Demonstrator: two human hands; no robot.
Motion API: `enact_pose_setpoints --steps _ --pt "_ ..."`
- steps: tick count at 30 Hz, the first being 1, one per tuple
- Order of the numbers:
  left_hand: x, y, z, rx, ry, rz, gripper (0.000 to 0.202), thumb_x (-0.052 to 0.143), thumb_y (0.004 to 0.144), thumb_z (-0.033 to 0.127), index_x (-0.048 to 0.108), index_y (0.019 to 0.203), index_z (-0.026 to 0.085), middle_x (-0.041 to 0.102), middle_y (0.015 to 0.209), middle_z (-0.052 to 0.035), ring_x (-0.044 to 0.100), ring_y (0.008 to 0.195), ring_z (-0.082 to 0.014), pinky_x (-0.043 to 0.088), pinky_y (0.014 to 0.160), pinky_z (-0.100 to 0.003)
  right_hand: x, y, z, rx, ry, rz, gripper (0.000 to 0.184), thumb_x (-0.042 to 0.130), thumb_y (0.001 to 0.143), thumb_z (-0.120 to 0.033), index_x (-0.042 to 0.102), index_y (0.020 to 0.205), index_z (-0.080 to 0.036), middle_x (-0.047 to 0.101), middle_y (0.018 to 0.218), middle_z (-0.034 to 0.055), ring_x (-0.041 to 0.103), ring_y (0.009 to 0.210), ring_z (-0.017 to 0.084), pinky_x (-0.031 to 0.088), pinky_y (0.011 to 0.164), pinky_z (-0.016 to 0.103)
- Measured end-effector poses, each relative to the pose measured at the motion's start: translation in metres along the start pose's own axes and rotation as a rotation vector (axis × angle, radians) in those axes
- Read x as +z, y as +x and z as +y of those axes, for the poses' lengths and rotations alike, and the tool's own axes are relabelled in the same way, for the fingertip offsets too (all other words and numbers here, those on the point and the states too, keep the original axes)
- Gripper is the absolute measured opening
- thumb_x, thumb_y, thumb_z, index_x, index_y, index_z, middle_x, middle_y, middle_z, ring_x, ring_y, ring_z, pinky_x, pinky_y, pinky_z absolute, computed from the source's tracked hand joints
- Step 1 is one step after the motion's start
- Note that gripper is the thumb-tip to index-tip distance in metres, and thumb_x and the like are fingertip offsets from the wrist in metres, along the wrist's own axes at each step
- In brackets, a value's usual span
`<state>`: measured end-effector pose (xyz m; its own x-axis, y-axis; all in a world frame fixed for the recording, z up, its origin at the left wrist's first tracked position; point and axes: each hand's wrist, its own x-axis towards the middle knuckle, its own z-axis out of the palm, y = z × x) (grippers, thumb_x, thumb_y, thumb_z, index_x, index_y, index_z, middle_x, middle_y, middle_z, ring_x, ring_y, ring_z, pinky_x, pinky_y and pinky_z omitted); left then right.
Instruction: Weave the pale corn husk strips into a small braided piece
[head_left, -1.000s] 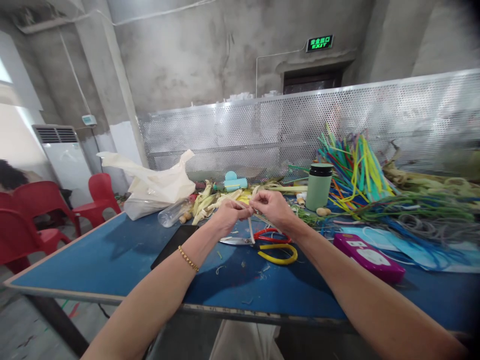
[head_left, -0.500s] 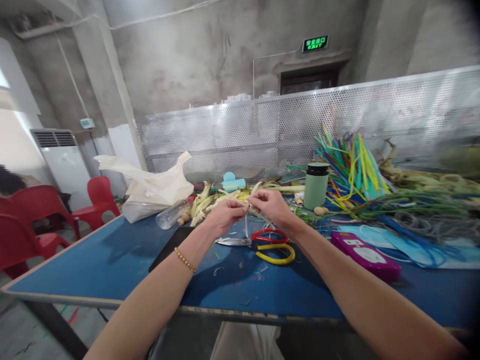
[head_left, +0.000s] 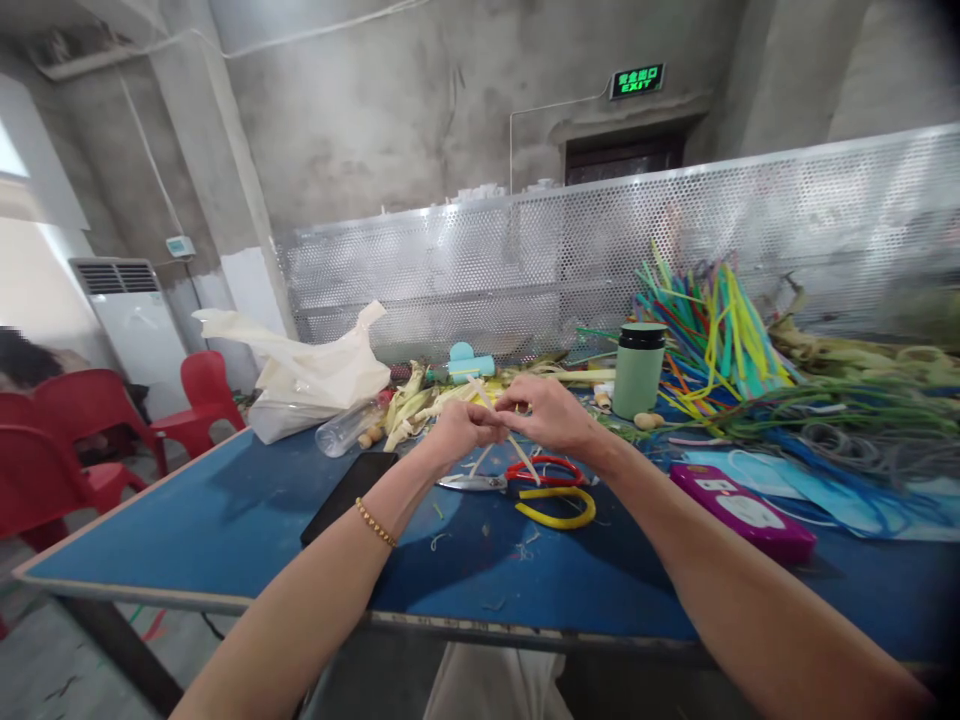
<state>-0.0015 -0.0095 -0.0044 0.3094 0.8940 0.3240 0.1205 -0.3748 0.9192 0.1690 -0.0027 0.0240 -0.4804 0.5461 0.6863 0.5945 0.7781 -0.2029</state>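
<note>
Both my hands meet above the middle of the blue table (head_left: 225, 520). My left hand (head_left: 461, 432) and my right hand (head_left: 544, 412) pinch thin pale strips of corn husk (head_left: 517, 455) between their fingertips, and the strips cross and hang down toward the table. Right under the hands lie scissors (head_left: 536, 485) with red and yellow handles, blades pointing left. A black phone (head_left: 349, 480) rests flat just left of my left forearm.
A pile of corn husks (head_left: 416, 400), a clear bottle (head_left: 345, 425) and a white plastic bag (head_left: 307, 370) sit at back left. A green jar (head_left: 637, 370), coloured strips (head_left: 705, 335), a purple box (head_left: 742, 510) fill the right. Red chairs (head_left: 67, 430) stand left; a perforated metal screen (head_left: 570, 260) runs behind.
My hands have come closer together and the husk strips now cross between the fingertips. The view shifted slightly.
</note>
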Motion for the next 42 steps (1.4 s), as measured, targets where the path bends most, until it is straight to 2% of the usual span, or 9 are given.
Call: enact_pose_setpoints --steps 4,6,9,13,19,27,33,38,42 --pt "-0.002 0.001 0.001 -0.031 -0.093 -0.077 0.021 0.077 0.059 0.026 0.071 0.073 0.013 0.060 0.063 -0.0030 0.043 0.055 -0.0086 0.030 0.055 -0.026 0.002 -0.001 0.001 0.176 0.245 -0.060 0.013 0.059 0.075 -0.025 0.065 0.068 -0.016 0.060 0.062 0.0005 0.050 0.058 0.012 0.035 0.054 0.024" --pt "-0.001 0.001 0.001 -0.002 -0.121 -0.054 0.025 0.078 0.059 0.030 0.070 0.076 0.013 0.058 0.063 -0.0019 0.041 0.054 -0.0077 0.028 0.053 -0.025 0.000 -0.001 0.003 0.197 0.343 -0.056 0.018 0.060 0.076 -0.030 0.064 0.068 -0.015 0.057 0.060 -0.0003 0.048 0.056 0.011 0.033 0.052 0.023" --pt "0.000 0.002 0.001 0.042 -0.104 0.029 0.026 0.078 0.059 0.034 0.066 0.069 0.013 0.053 0.059 0.0004 0.039 0.053 -0.0075 0.027 0.053 -0.025 0.000 -0.001 0.003 0.204 0.419 -0.047 0.022 0.061 0.076 -0.034 0.063 0.068 -0.014 0.055 0.059 -0.0010 0.044 0.054 0.010 0.033 0.050 0.023" --pt "0.003 0.002 -0.001 0.037 -0.059 0.061 0.026 0.077 0.059 0.035 0.064 0.063 0.013 0.051 0.056 0.0015 0.038 0.054 -0.0076 0.027 0.054 -0.024 0.005 0.000 0.002 0.199 0.391 -0.036 0.018 0.061 0.074 -0.030 0.061 0.066 -0.014 0.055 0.058 -0.0008 0.045 0.055 0.009 0.033 0.050 0.022" --pt "0.006 0.003 -0.007 0.026 -0.131 0.017 0.024 0.078 0.056 0.032 0.067 0.064 0.012 0.055 0.058 0.0003 0.041 0.055 -0.0072 0.029 0.056 -0.024 0.008 0.000 -0.003 0.230 0.404 -0.019 0.012 0.059 0.072 -0.024 0.060 0.065 -0.014 0.056 0.058 -0.0006 0.046 0.055 0.009 0.035 0.051 0.022" --pt "0.005 0.002 -0.005 0.022 -0.189 -0.023 0.019 0.077 0.055 0.024 0.063 0.056 0.011 0.052 0.055 0.0002 0.039 0.053 -0.0069 0.027 0.054 -0.025 0.007 -0.001 -0.015 0.244 0.434 0.009 0.011 0.058 0.070 -0.024 0.059 0.064 -0.014 0.054 0.057 -0.0015 0.045 0.054 0.009 0.034 0.051 0.022" --pt "0.003 0.002 -0.003 -0.001 -0.239 -0.076 0.018 0.075 0.054 0.020 0.060 0.051 0.011 0.051 0.053 -0.0001 0.039 0.052 -0.0069 0.026 0.055 -0.026 0.010 -0.002 -0.014 0.241 0.404 0.029 0.010 0.057 0.070 -0.023 0.060 0.065 -0.014 0.056 0.059 -0.0009 0.048 0.056 0.010 0.036 0.054 0.023" --pt "0.004 0.002 -0.004 0.002 -0.216 -0.073 0.013 0.073 0.055 0.017 0.062 0.053 0.011 0.051 0.053 0.0002 0.039 0.052 -0.0069 0.026 0.055 -0.026 0.014 -0.002 -0.013 0.239 0.353 0.061 0.009 0.055 0.069 -0.020 0.060 0.064 -0.014 0.056 0.058 -0.0011 0.047 0.056 0.010 0.035 0.054 0.023" --pt "0.004 0.001 -0.003 0.007 -0.216 -0.067 0.014 0.072 0.057 0.017 0.061 0.052 0.011 0.051 0.052 0.0005 0.039 0.052 -0.0067 0.026 0.055 -0.025 0.014 -0.001 -0.011 0.266 0.407 0.019 0.012 0.057 0.071 -0.024 0.062 0.067 -0.014 0.057 0.059 -0.0007 0.049 0.057 0.011 0.037 0.055 0.023"
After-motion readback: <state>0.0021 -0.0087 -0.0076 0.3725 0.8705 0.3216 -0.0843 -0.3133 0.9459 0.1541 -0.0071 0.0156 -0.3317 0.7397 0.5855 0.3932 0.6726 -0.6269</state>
